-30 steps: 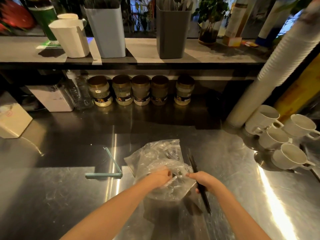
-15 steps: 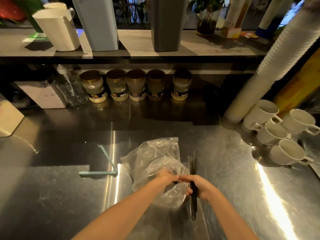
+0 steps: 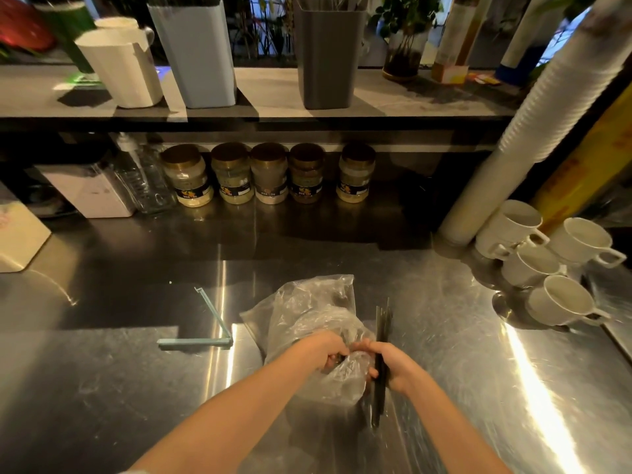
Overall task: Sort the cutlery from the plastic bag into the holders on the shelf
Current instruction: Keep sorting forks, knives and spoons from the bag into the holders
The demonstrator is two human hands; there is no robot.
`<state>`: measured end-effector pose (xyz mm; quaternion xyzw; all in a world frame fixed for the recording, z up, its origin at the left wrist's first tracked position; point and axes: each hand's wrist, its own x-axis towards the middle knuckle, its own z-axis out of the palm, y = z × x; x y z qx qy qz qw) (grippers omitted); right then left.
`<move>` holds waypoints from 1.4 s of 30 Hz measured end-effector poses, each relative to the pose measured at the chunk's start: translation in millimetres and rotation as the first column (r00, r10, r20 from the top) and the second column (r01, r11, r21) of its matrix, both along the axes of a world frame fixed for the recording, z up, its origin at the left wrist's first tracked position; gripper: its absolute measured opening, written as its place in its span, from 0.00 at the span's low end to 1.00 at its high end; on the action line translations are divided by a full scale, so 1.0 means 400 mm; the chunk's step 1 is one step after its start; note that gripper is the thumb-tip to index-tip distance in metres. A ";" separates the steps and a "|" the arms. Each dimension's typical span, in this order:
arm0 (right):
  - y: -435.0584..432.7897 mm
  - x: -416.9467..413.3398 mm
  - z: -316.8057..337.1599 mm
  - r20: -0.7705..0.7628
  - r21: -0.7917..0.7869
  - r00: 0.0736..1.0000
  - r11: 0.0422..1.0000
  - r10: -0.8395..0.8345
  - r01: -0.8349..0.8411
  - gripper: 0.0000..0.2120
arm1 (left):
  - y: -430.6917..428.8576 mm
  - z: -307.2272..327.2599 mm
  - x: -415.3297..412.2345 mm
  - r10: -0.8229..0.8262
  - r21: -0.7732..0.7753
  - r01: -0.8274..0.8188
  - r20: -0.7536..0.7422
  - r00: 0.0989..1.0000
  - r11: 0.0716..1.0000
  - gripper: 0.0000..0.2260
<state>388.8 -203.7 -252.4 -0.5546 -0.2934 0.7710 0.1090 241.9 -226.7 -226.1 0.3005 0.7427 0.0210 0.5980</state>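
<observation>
Several dark cutlery pieces stand bunched in your right hand, fingers curled round their middle, just beside the plastic bag on the steel counter. Your left hand grips the crumpled film at the bag's mouth. A thin piece could slide out or fan apart as you lift toward the grey holder on the shelf, and film snagged on a tip could drag the bag along.

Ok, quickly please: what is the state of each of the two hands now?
Left hand: closed, gripping the plastic bag.
Right hand: closed, holding a bundle of dark cutlery.
</observation>
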 end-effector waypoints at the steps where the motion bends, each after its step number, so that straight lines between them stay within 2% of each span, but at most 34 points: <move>1: -0.001 0.002 -0.003 -0.018 -0.005 1.000 1.000 -0.024 0.023 0.14 | -0.001 0.003 -0.003 0.040 0.008 -0.040 0.022 0.999 0.999 0.05; 4: -0.006 0.007 -0.011 -0.075 -0.023 0.993 0.996 -0.088 0.086 0.13 | -0.007 0.008 -0.008 0.095 0.006 -0.096 0.067 0.993 0.995 0.06; 7: -0.020 0.007 -0.005 -0.137 -0.004 0.981 0.991 -0.135 0.135 0.13 | -0.015 0.013 -0.015 0.188 -0.074 -0.178 0.186 0.964 0.981 0.07; 9: -0.028 0.013 -0.002 -0.167 0.043 0.977 0.989 -0.135 0.144 0.14 | -0.017 0.021 -0.023 0.212 -0.093 -0.194 0.254 0.944 0.977 0.07; 13: -0.046 0.035 0.013 -0.199 0.180 0.977 0.977 -0.079 0.115 0.15 | -0.012 0.018 -0.047 0.269 -0.047 -0.266 0.240 0.933 0.963 0.06; 15: -0.055 0.044 0.021 -0.173 0.242 0.983 0.965 -0.063 0.104 0.15 | -0.008 0.015 -0.049 0.330 -0.034 -0.333 0.266 0.906 0.942 0.06; 18: -0.063 0.050 0.030 -0.114 0.298 0.993 0.955 0.034 0.002 0.15 | -0.008 0.024 -0.045 0.357 -0.028 -0.368 0.319 0.878 0.929 0.05; 22: -0.066 0.036 0.048 0.088 0.315 0.983 0.932 0.162 -0.182 0.13 | -0.012 0.032 -0.058 0.370 -0.036 -0.382 0.353 0.859 0.923 0.03; 24: -0.066 0.027 0.049 0.119 0.322 0.979 0.926 0.167 -0.197 0.14 | -0.017 0.044 -0.063 0.358 -0.021 -0.377 0.365 0.859 0.926 0.05; 26: -0.059 0.014 0.047 0.091 0.326 0.988 0.934 0.121 -0.144 0.14 | -0.019 0.042 -0.070 0.310 0.009 -0.337 0.365 0.878 0.942 0.07; 29: -0.048 -0.010 0.056 0.047 0.316 0.998 0.947 0.037 -0.050 0.21 | -0.033 0.059 -0.087 0.264 -0.099 -0.246 0.440 0.858 0.964 0.05; 32: -0.031 -0.029 0.069 0.035 0.317 0.999 0.948 -0.025 0.012 0.19 | -0.052 0.081 -0.105 0.267 -0.164 -0.212 0.520 0.812 0.963 0.06; 35: -0.015 -0.042 0.091 0.082 0.333 0.994 0.942 -0.069 0.038 0.22 | -0.072 0.137 -0.129 0.208 -0.124 -0.168 0.510 0.834 0.978 0.08; 37: -0.004 -0.043 0.112 0.105 0.343 0.991 0.938 -0.085 0.044 0.21 | -0.080 0.173 -0.159 0.159 -0.096 -0.129 0.476 0.865 0.987 0.09; 39: 0.010 -0.042 0.135 0.125 0.349 0.988 0.936 -0.096 0.047 0.25 | -0.086 0.209 -0.193 0.111 -0.067 -0.091 0.422 0.900 0.994 0.10; 42: 0.021 -0.045 0.193 0.155 0.385 0.987 0.923 -0.046 -0.018 0.26 | -0.091 0.266 -0.236 0.039 -0.017 -0.036 0.350 0.936 0.999 0.10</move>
